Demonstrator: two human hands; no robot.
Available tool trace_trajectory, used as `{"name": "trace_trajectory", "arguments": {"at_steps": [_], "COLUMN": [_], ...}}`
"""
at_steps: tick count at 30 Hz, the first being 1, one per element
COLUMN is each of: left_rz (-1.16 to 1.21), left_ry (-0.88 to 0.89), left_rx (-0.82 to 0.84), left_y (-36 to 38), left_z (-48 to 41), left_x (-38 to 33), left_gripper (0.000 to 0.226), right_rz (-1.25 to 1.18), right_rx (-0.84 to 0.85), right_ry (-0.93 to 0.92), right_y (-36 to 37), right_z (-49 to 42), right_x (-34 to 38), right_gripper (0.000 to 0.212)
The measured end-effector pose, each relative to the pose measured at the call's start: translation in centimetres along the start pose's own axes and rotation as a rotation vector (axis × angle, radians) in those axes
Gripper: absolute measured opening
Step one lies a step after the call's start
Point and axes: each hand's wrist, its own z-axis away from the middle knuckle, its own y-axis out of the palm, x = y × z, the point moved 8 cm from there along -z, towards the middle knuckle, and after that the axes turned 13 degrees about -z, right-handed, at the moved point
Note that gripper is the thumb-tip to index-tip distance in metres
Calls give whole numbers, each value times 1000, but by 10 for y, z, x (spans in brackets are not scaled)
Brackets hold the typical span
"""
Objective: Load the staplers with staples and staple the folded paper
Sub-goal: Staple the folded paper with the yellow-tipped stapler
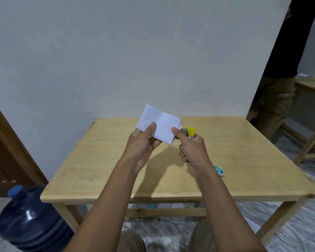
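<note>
Head view, one frame.

- The left hand [144,144] holds the folded paper [159,124] up above the table [98,160], over its far middle part. The thumb lies flat on the near face of the paper and the other fingers are curled behind it, so the paper is pinched at its lower left corner.
- The paper is white, folded into several layers, and tilted with its left end higher. The loose layers fan slightly at the right edge.
- The right hand [194,148] grips a yellow stapler [189,131], fingers wrapped round its body and thumb stretched forward to touch the right edge of the paper.
- The stapler's front end meets that same right edge (whether the paper sits inside its mouth cannot be told from this angle).
- A small green box of staples [219,171] lies flat on the table to the right, just beside the right wrist and nearer than the stapler.

Surroundings:
- Pale wall [116,51] behind the table.
- A large blue water bottle [31,220] stands on the floor at the near left corner of the table.
- A second person [278,99] stands at the far right, next to a second table [311,87].
</note>
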Motion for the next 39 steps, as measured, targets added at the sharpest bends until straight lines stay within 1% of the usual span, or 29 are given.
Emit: {"name": "trace_trajectory", "arguments": {"at_steps": [7,10,14,17,21,26,28,31,33,36,39], "left_rz": [71,72,35,22,59,97,67,15,-32,-143,-209], "left_ry": [30,18,-14,6,31,-1,-2,-5,-9,-2,-1], "left_rx": [-2,-16,-14,-19,-44,-20,9,12,9,46,110], "left_y": [-2,-5,-10,-12,-12,-4,0,-1,-3,-2,2], "left_z": [1,1,3,3,2,5,5,3,3,5,9], "left_x": [5,8,10,9,6,11,13,15,15,14,15], "left_gripper": [36,36,32,32,37,37,36,34,31,26,22], "right_rz": [16,44,57,41,62,26,32,78,93,106,156], "right_rx": [97,91,77,77,141,153,179,206,194,119,113], "right_ry": [-13,-31,-69,-72,-40,-72,-80,-75,-66,-54,-72], "right_y": [4,4,0,-1,5,7,10,11,6,-7,-15], "right_z": [0,2,1,-1,4,7,9,12,9,1,-7], "right_x": [-4,-5,2,2,-2,2,1,0,0,10,24], "right_gripper": [23,20,22,17,15,16,17,10,14,26,26]}}
